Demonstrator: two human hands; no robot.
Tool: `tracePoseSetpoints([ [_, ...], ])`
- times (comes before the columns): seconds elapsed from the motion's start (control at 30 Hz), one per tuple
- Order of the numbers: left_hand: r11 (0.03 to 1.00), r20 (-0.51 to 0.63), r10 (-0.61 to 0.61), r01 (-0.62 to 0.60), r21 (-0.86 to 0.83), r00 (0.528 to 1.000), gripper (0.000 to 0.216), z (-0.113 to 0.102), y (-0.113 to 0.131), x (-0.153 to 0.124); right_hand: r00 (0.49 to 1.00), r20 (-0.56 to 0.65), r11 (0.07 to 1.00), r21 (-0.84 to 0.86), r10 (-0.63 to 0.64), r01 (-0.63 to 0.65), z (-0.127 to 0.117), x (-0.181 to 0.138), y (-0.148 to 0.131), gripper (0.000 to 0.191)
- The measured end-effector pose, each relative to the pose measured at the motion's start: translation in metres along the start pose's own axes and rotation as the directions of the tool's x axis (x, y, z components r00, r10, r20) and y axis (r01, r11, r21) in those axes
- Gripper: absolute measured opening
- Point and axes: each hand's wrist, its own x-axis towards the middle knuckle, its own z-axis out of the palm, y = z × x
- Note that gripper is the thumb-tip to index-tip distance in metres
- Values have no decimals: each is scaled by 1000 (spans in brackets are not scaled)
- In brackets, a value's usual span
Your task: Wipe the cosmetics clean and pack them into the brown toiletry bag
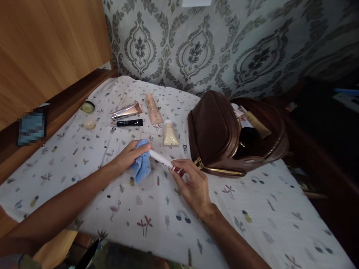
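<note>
A slim white tube (161, 158) with a pinkish-red mark near one end spans the space between my hands. My right hand (193, 184) pinches its right end with closed fingers. Bunched in my left hand (131, 155) is a blue cloth (142, 167), pressed around the tube's left end, which it hides. Just beyond my hands stands a small cream-coloured tube (170, 134) with a white cap. Behind it lie a peach tube (153, 109), a shiny rose-silver tube (126, 111) and a black tube (129, 123).
An open brown leather bag (215, 126) with gold zips sits at the right, with a tan tube (257, 124) inside. A round dark-rimmed jar (87, 106) and a small pale round item (89, 123) lie at the left. Printed white cloth (165, 244) covers the table.
</note>
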Motion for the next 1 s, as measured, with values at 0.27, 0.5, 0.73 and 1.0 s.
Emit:
tracePoseSetpoints([
  [0.27,997,-19,56,-57,-49,998,43,0,-1,-1,965,68,954,145,254,-261,3,-1,-6,9],
  [0.5,990,-37,9,-14,-144,999,44,4,4,-8,725,454,445,580,518,-682,6,3,-11,44],
  [0.73,928,11,-57,57,-369,998,43,11,3,-14,647,586,180,658,488,-732,11,0,-8,50],
  [1.0,978,170,-158,177,-106,973,47,29,-15,-24,707,487,213,726,513,-654,21,-2,-12,55],
])
